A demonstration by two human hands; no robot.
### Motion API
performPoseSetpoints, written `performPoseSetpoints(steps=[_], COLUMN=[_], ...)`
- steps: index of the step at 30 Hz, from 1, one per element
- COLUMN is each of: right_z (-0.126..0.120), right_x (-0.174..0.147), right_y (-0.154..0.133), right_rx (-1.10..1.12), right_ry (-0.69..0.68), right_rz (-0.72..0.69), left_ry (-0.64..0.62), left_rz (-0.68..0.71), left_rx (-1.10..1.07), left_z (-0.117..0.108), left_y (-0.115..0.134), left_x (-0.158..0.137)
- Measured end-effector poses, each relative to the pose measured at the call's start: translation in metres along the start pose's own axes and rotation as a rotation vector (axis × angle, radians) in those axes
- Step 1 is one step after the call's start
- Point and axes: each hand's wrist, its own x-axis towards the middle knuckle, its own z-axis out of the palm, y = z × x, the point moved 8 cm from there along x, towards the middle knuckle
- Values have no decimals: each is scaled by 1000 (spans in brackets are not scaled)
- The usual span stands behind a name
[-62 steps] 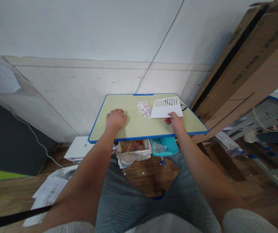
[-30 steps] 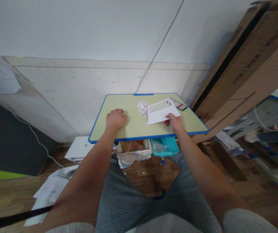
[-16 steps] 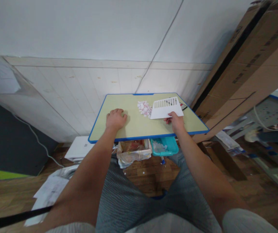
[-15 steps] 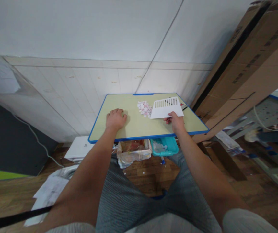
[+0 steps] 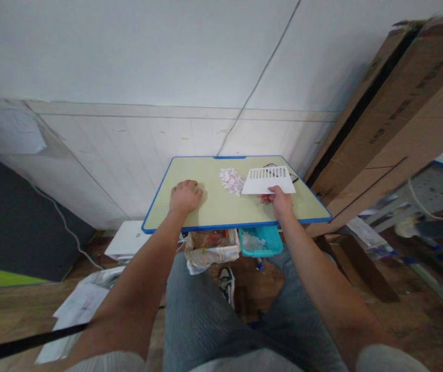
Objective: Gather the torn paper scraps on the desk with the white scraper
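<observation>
My right hand grips the near edge of a white slotted card, thumb on top and fingers beneath. The card has a row of narrow slots along its far side and is held tilted over the table. Just left of it lies a loose pile of small white and pinkish paper-like pieces. My left hand rests palm down on the pale yellow tabletop, fingers slightly bent, holding nothing. Partly hidden behind the card is a dark-edged flat item that I cannot make out.
Under the table's front edge are a plastic-lined bin and a teal basket with whitish bits. Tall cardboard boxes lean at the right. A white box and papers are at the lower left.
The white slotted card has tipped to a flatter angle in my right hand. My left hand stays on the table. The view has shifted slightly, and a shoe now shows below the bin.
</observation>
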Motion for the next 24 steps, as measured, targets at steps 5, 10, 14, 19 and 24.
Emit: performPoseSetpoints(steps=[5,10,14,19,24], right_z=[12,28,29,34,46], right_x=[3,14,20,19,47], right_y=[-1,-1,3,8,-6], right_rx=[-13,-117,-124,-102,-127], right_ry=[-91,-197,-186,-295,-323], right_rz=[24,13,68,225,179], left_ry=[8,1,-7,3,2], left_rz=[-22,-16,-20,-129,-264], left_rx=[-24,-33,-18,14,-37], left_z=[1,-3,-6,-6,7], left_y=[-4,-4,-2,-8,-10], left_x=[0,-1,-5,6,58])
